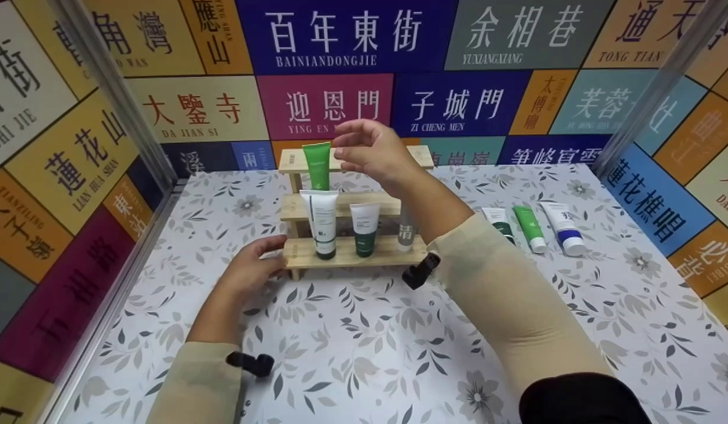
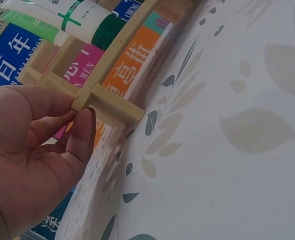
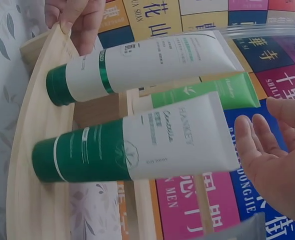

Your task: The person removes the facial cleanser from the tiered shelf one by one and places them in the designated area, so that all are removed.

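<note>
Leaf-patterned desk (image 1: 411,318), walled by bright panels (image 1: 352,62); the left grip (image 1: 255,268) pinches the wooden stand (image 1: 345,252) by its lowest step's end, presumably to steady it; the right grip (image 1: 379,156) is released, fingers loosely bent, just beside the green tube (image 1: 317,168); below it, two white-and-green tubes (image 1: 365,221) stand on their caps (image 3: 43,161), likely for a flat base.

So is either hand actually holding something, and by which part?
The left hand pinches the wooden stand at the end of its lowest step. The right hand, near the stand's green tube, holds nothing.
</note>
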`<state>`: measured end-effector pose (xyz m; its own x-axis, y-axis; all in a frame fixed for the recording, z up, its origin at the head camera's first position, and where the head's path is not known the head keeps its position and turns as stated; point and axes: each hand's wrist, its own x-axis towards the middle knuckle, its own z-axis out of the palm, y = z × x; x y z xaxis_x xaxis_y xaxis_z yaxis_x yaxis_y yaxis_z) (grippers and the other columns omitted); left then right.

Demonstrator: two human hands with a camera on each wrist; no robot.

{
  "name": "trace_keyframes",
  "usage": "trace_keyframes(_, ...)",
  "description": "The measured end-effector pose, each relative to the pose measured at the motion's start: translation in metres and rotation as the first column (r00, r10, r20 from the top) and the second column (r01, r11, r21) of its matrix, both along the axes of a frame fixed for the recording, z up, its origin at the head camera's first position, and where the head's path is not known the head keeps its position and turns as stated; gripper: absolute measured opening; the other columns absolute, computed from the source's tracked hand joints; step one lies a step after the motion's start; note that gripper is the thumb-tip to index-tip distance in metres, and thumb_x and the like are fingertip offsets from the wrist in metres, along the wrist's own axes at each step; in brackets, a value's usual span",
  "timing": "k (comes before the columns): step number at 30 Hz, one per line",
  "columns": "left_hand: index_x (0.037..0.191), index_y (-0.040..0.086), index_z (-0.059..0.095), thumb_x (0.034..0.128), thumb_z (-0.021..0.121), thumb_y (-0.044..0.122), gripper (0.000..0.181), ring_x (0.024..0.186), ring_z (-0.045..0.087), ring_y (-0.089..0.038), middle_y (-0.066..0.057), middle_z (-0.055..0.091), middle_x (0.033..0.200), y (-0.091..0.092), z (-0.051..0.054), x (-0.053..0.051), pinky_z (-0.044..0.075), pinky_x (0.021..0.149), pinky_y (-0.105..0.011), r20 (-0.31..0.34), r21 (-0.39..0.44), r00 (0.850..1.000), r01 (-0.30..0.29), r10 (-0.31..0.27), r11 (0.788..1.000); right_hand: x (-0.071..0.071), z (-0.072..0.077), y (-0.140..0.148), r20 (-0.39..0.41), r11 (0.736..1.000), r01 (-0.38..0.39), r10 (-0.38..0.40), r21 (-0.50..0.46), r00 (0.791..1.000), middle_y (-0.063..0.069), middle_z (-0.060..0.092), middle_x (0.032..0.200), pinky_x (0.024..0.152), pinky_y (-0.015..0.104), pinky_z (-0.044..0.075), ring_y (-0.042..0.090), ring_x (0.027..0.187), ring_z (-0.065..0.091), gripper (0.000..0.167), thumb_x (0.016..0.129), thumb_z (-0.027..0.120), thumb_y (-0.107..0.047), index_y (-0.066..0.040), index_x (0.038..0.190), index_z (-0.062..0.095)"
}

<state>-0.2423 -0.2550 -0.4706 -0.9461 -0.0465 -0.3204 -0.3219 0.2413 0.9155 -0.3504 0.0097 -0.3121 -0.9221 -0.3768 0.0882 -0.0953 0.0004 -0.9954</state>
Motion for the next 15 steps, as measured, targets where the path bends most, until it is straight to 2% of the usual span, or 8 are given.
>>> trace_keyframes(3,0.159,0.017,0.051,0.1056,0.06,0.014,0.054,0.139,0.061,-0.024,-0.005,0.047,0.167,-0.001,-0.001,-0.001,0.049,0.117,-0.041,0.004,-0.006,1.0,-0.001,0.001,1.0,-0.004,-0.003,-0.008,-0.001,0.999,0.013,-0.013,0.034,1.0,0.009,0.071,0.126,0.096,0.037,0.063,0.024,0.115,0.071,0.032,0.099,0.073,-0.004,-0.015,0.129,0.068)
trace_keyframes(9,0.159,0.016,0.05,0.1054,0.06,0.014,0.055,0.139,0.061,-0.024,-0.005,0.048,0.167,-0.001,0.0,0.0,0.049,0.117,-0.042,0.0,0.003,1.0,0.007,-0.007,1.0,-0.009,-0.009,-0.018,0.018,0.998,0.032,-0.033,0.059,0.999,0.008,0.069,0.122,0.096,0.037,0.063,0.021,0.11,0.07,0.032,0.098,0.074,-0.002,-0.014,0.128,0.069)
trace_keyframes(15,0.159,0.022,0.051,0.1063,0.059,0.016,0.054,0.135,0.062,-0.024,-0.001,0.048,0.167,-0.002,0.003,0.0,0.048,0.117,-0.043,0.042,-0.015,0.999,0.0,0.0,1.0,-0.007,-0.014,-0.024,-0.026,0.994,0.047,-0.045,0.1,0.999,0.008,0.071,0.119,0.096,0.041,0.064,0.022,0.105,0.072,0.027,0.099,0.073,-0.003,-0.011,0.125,0.07)
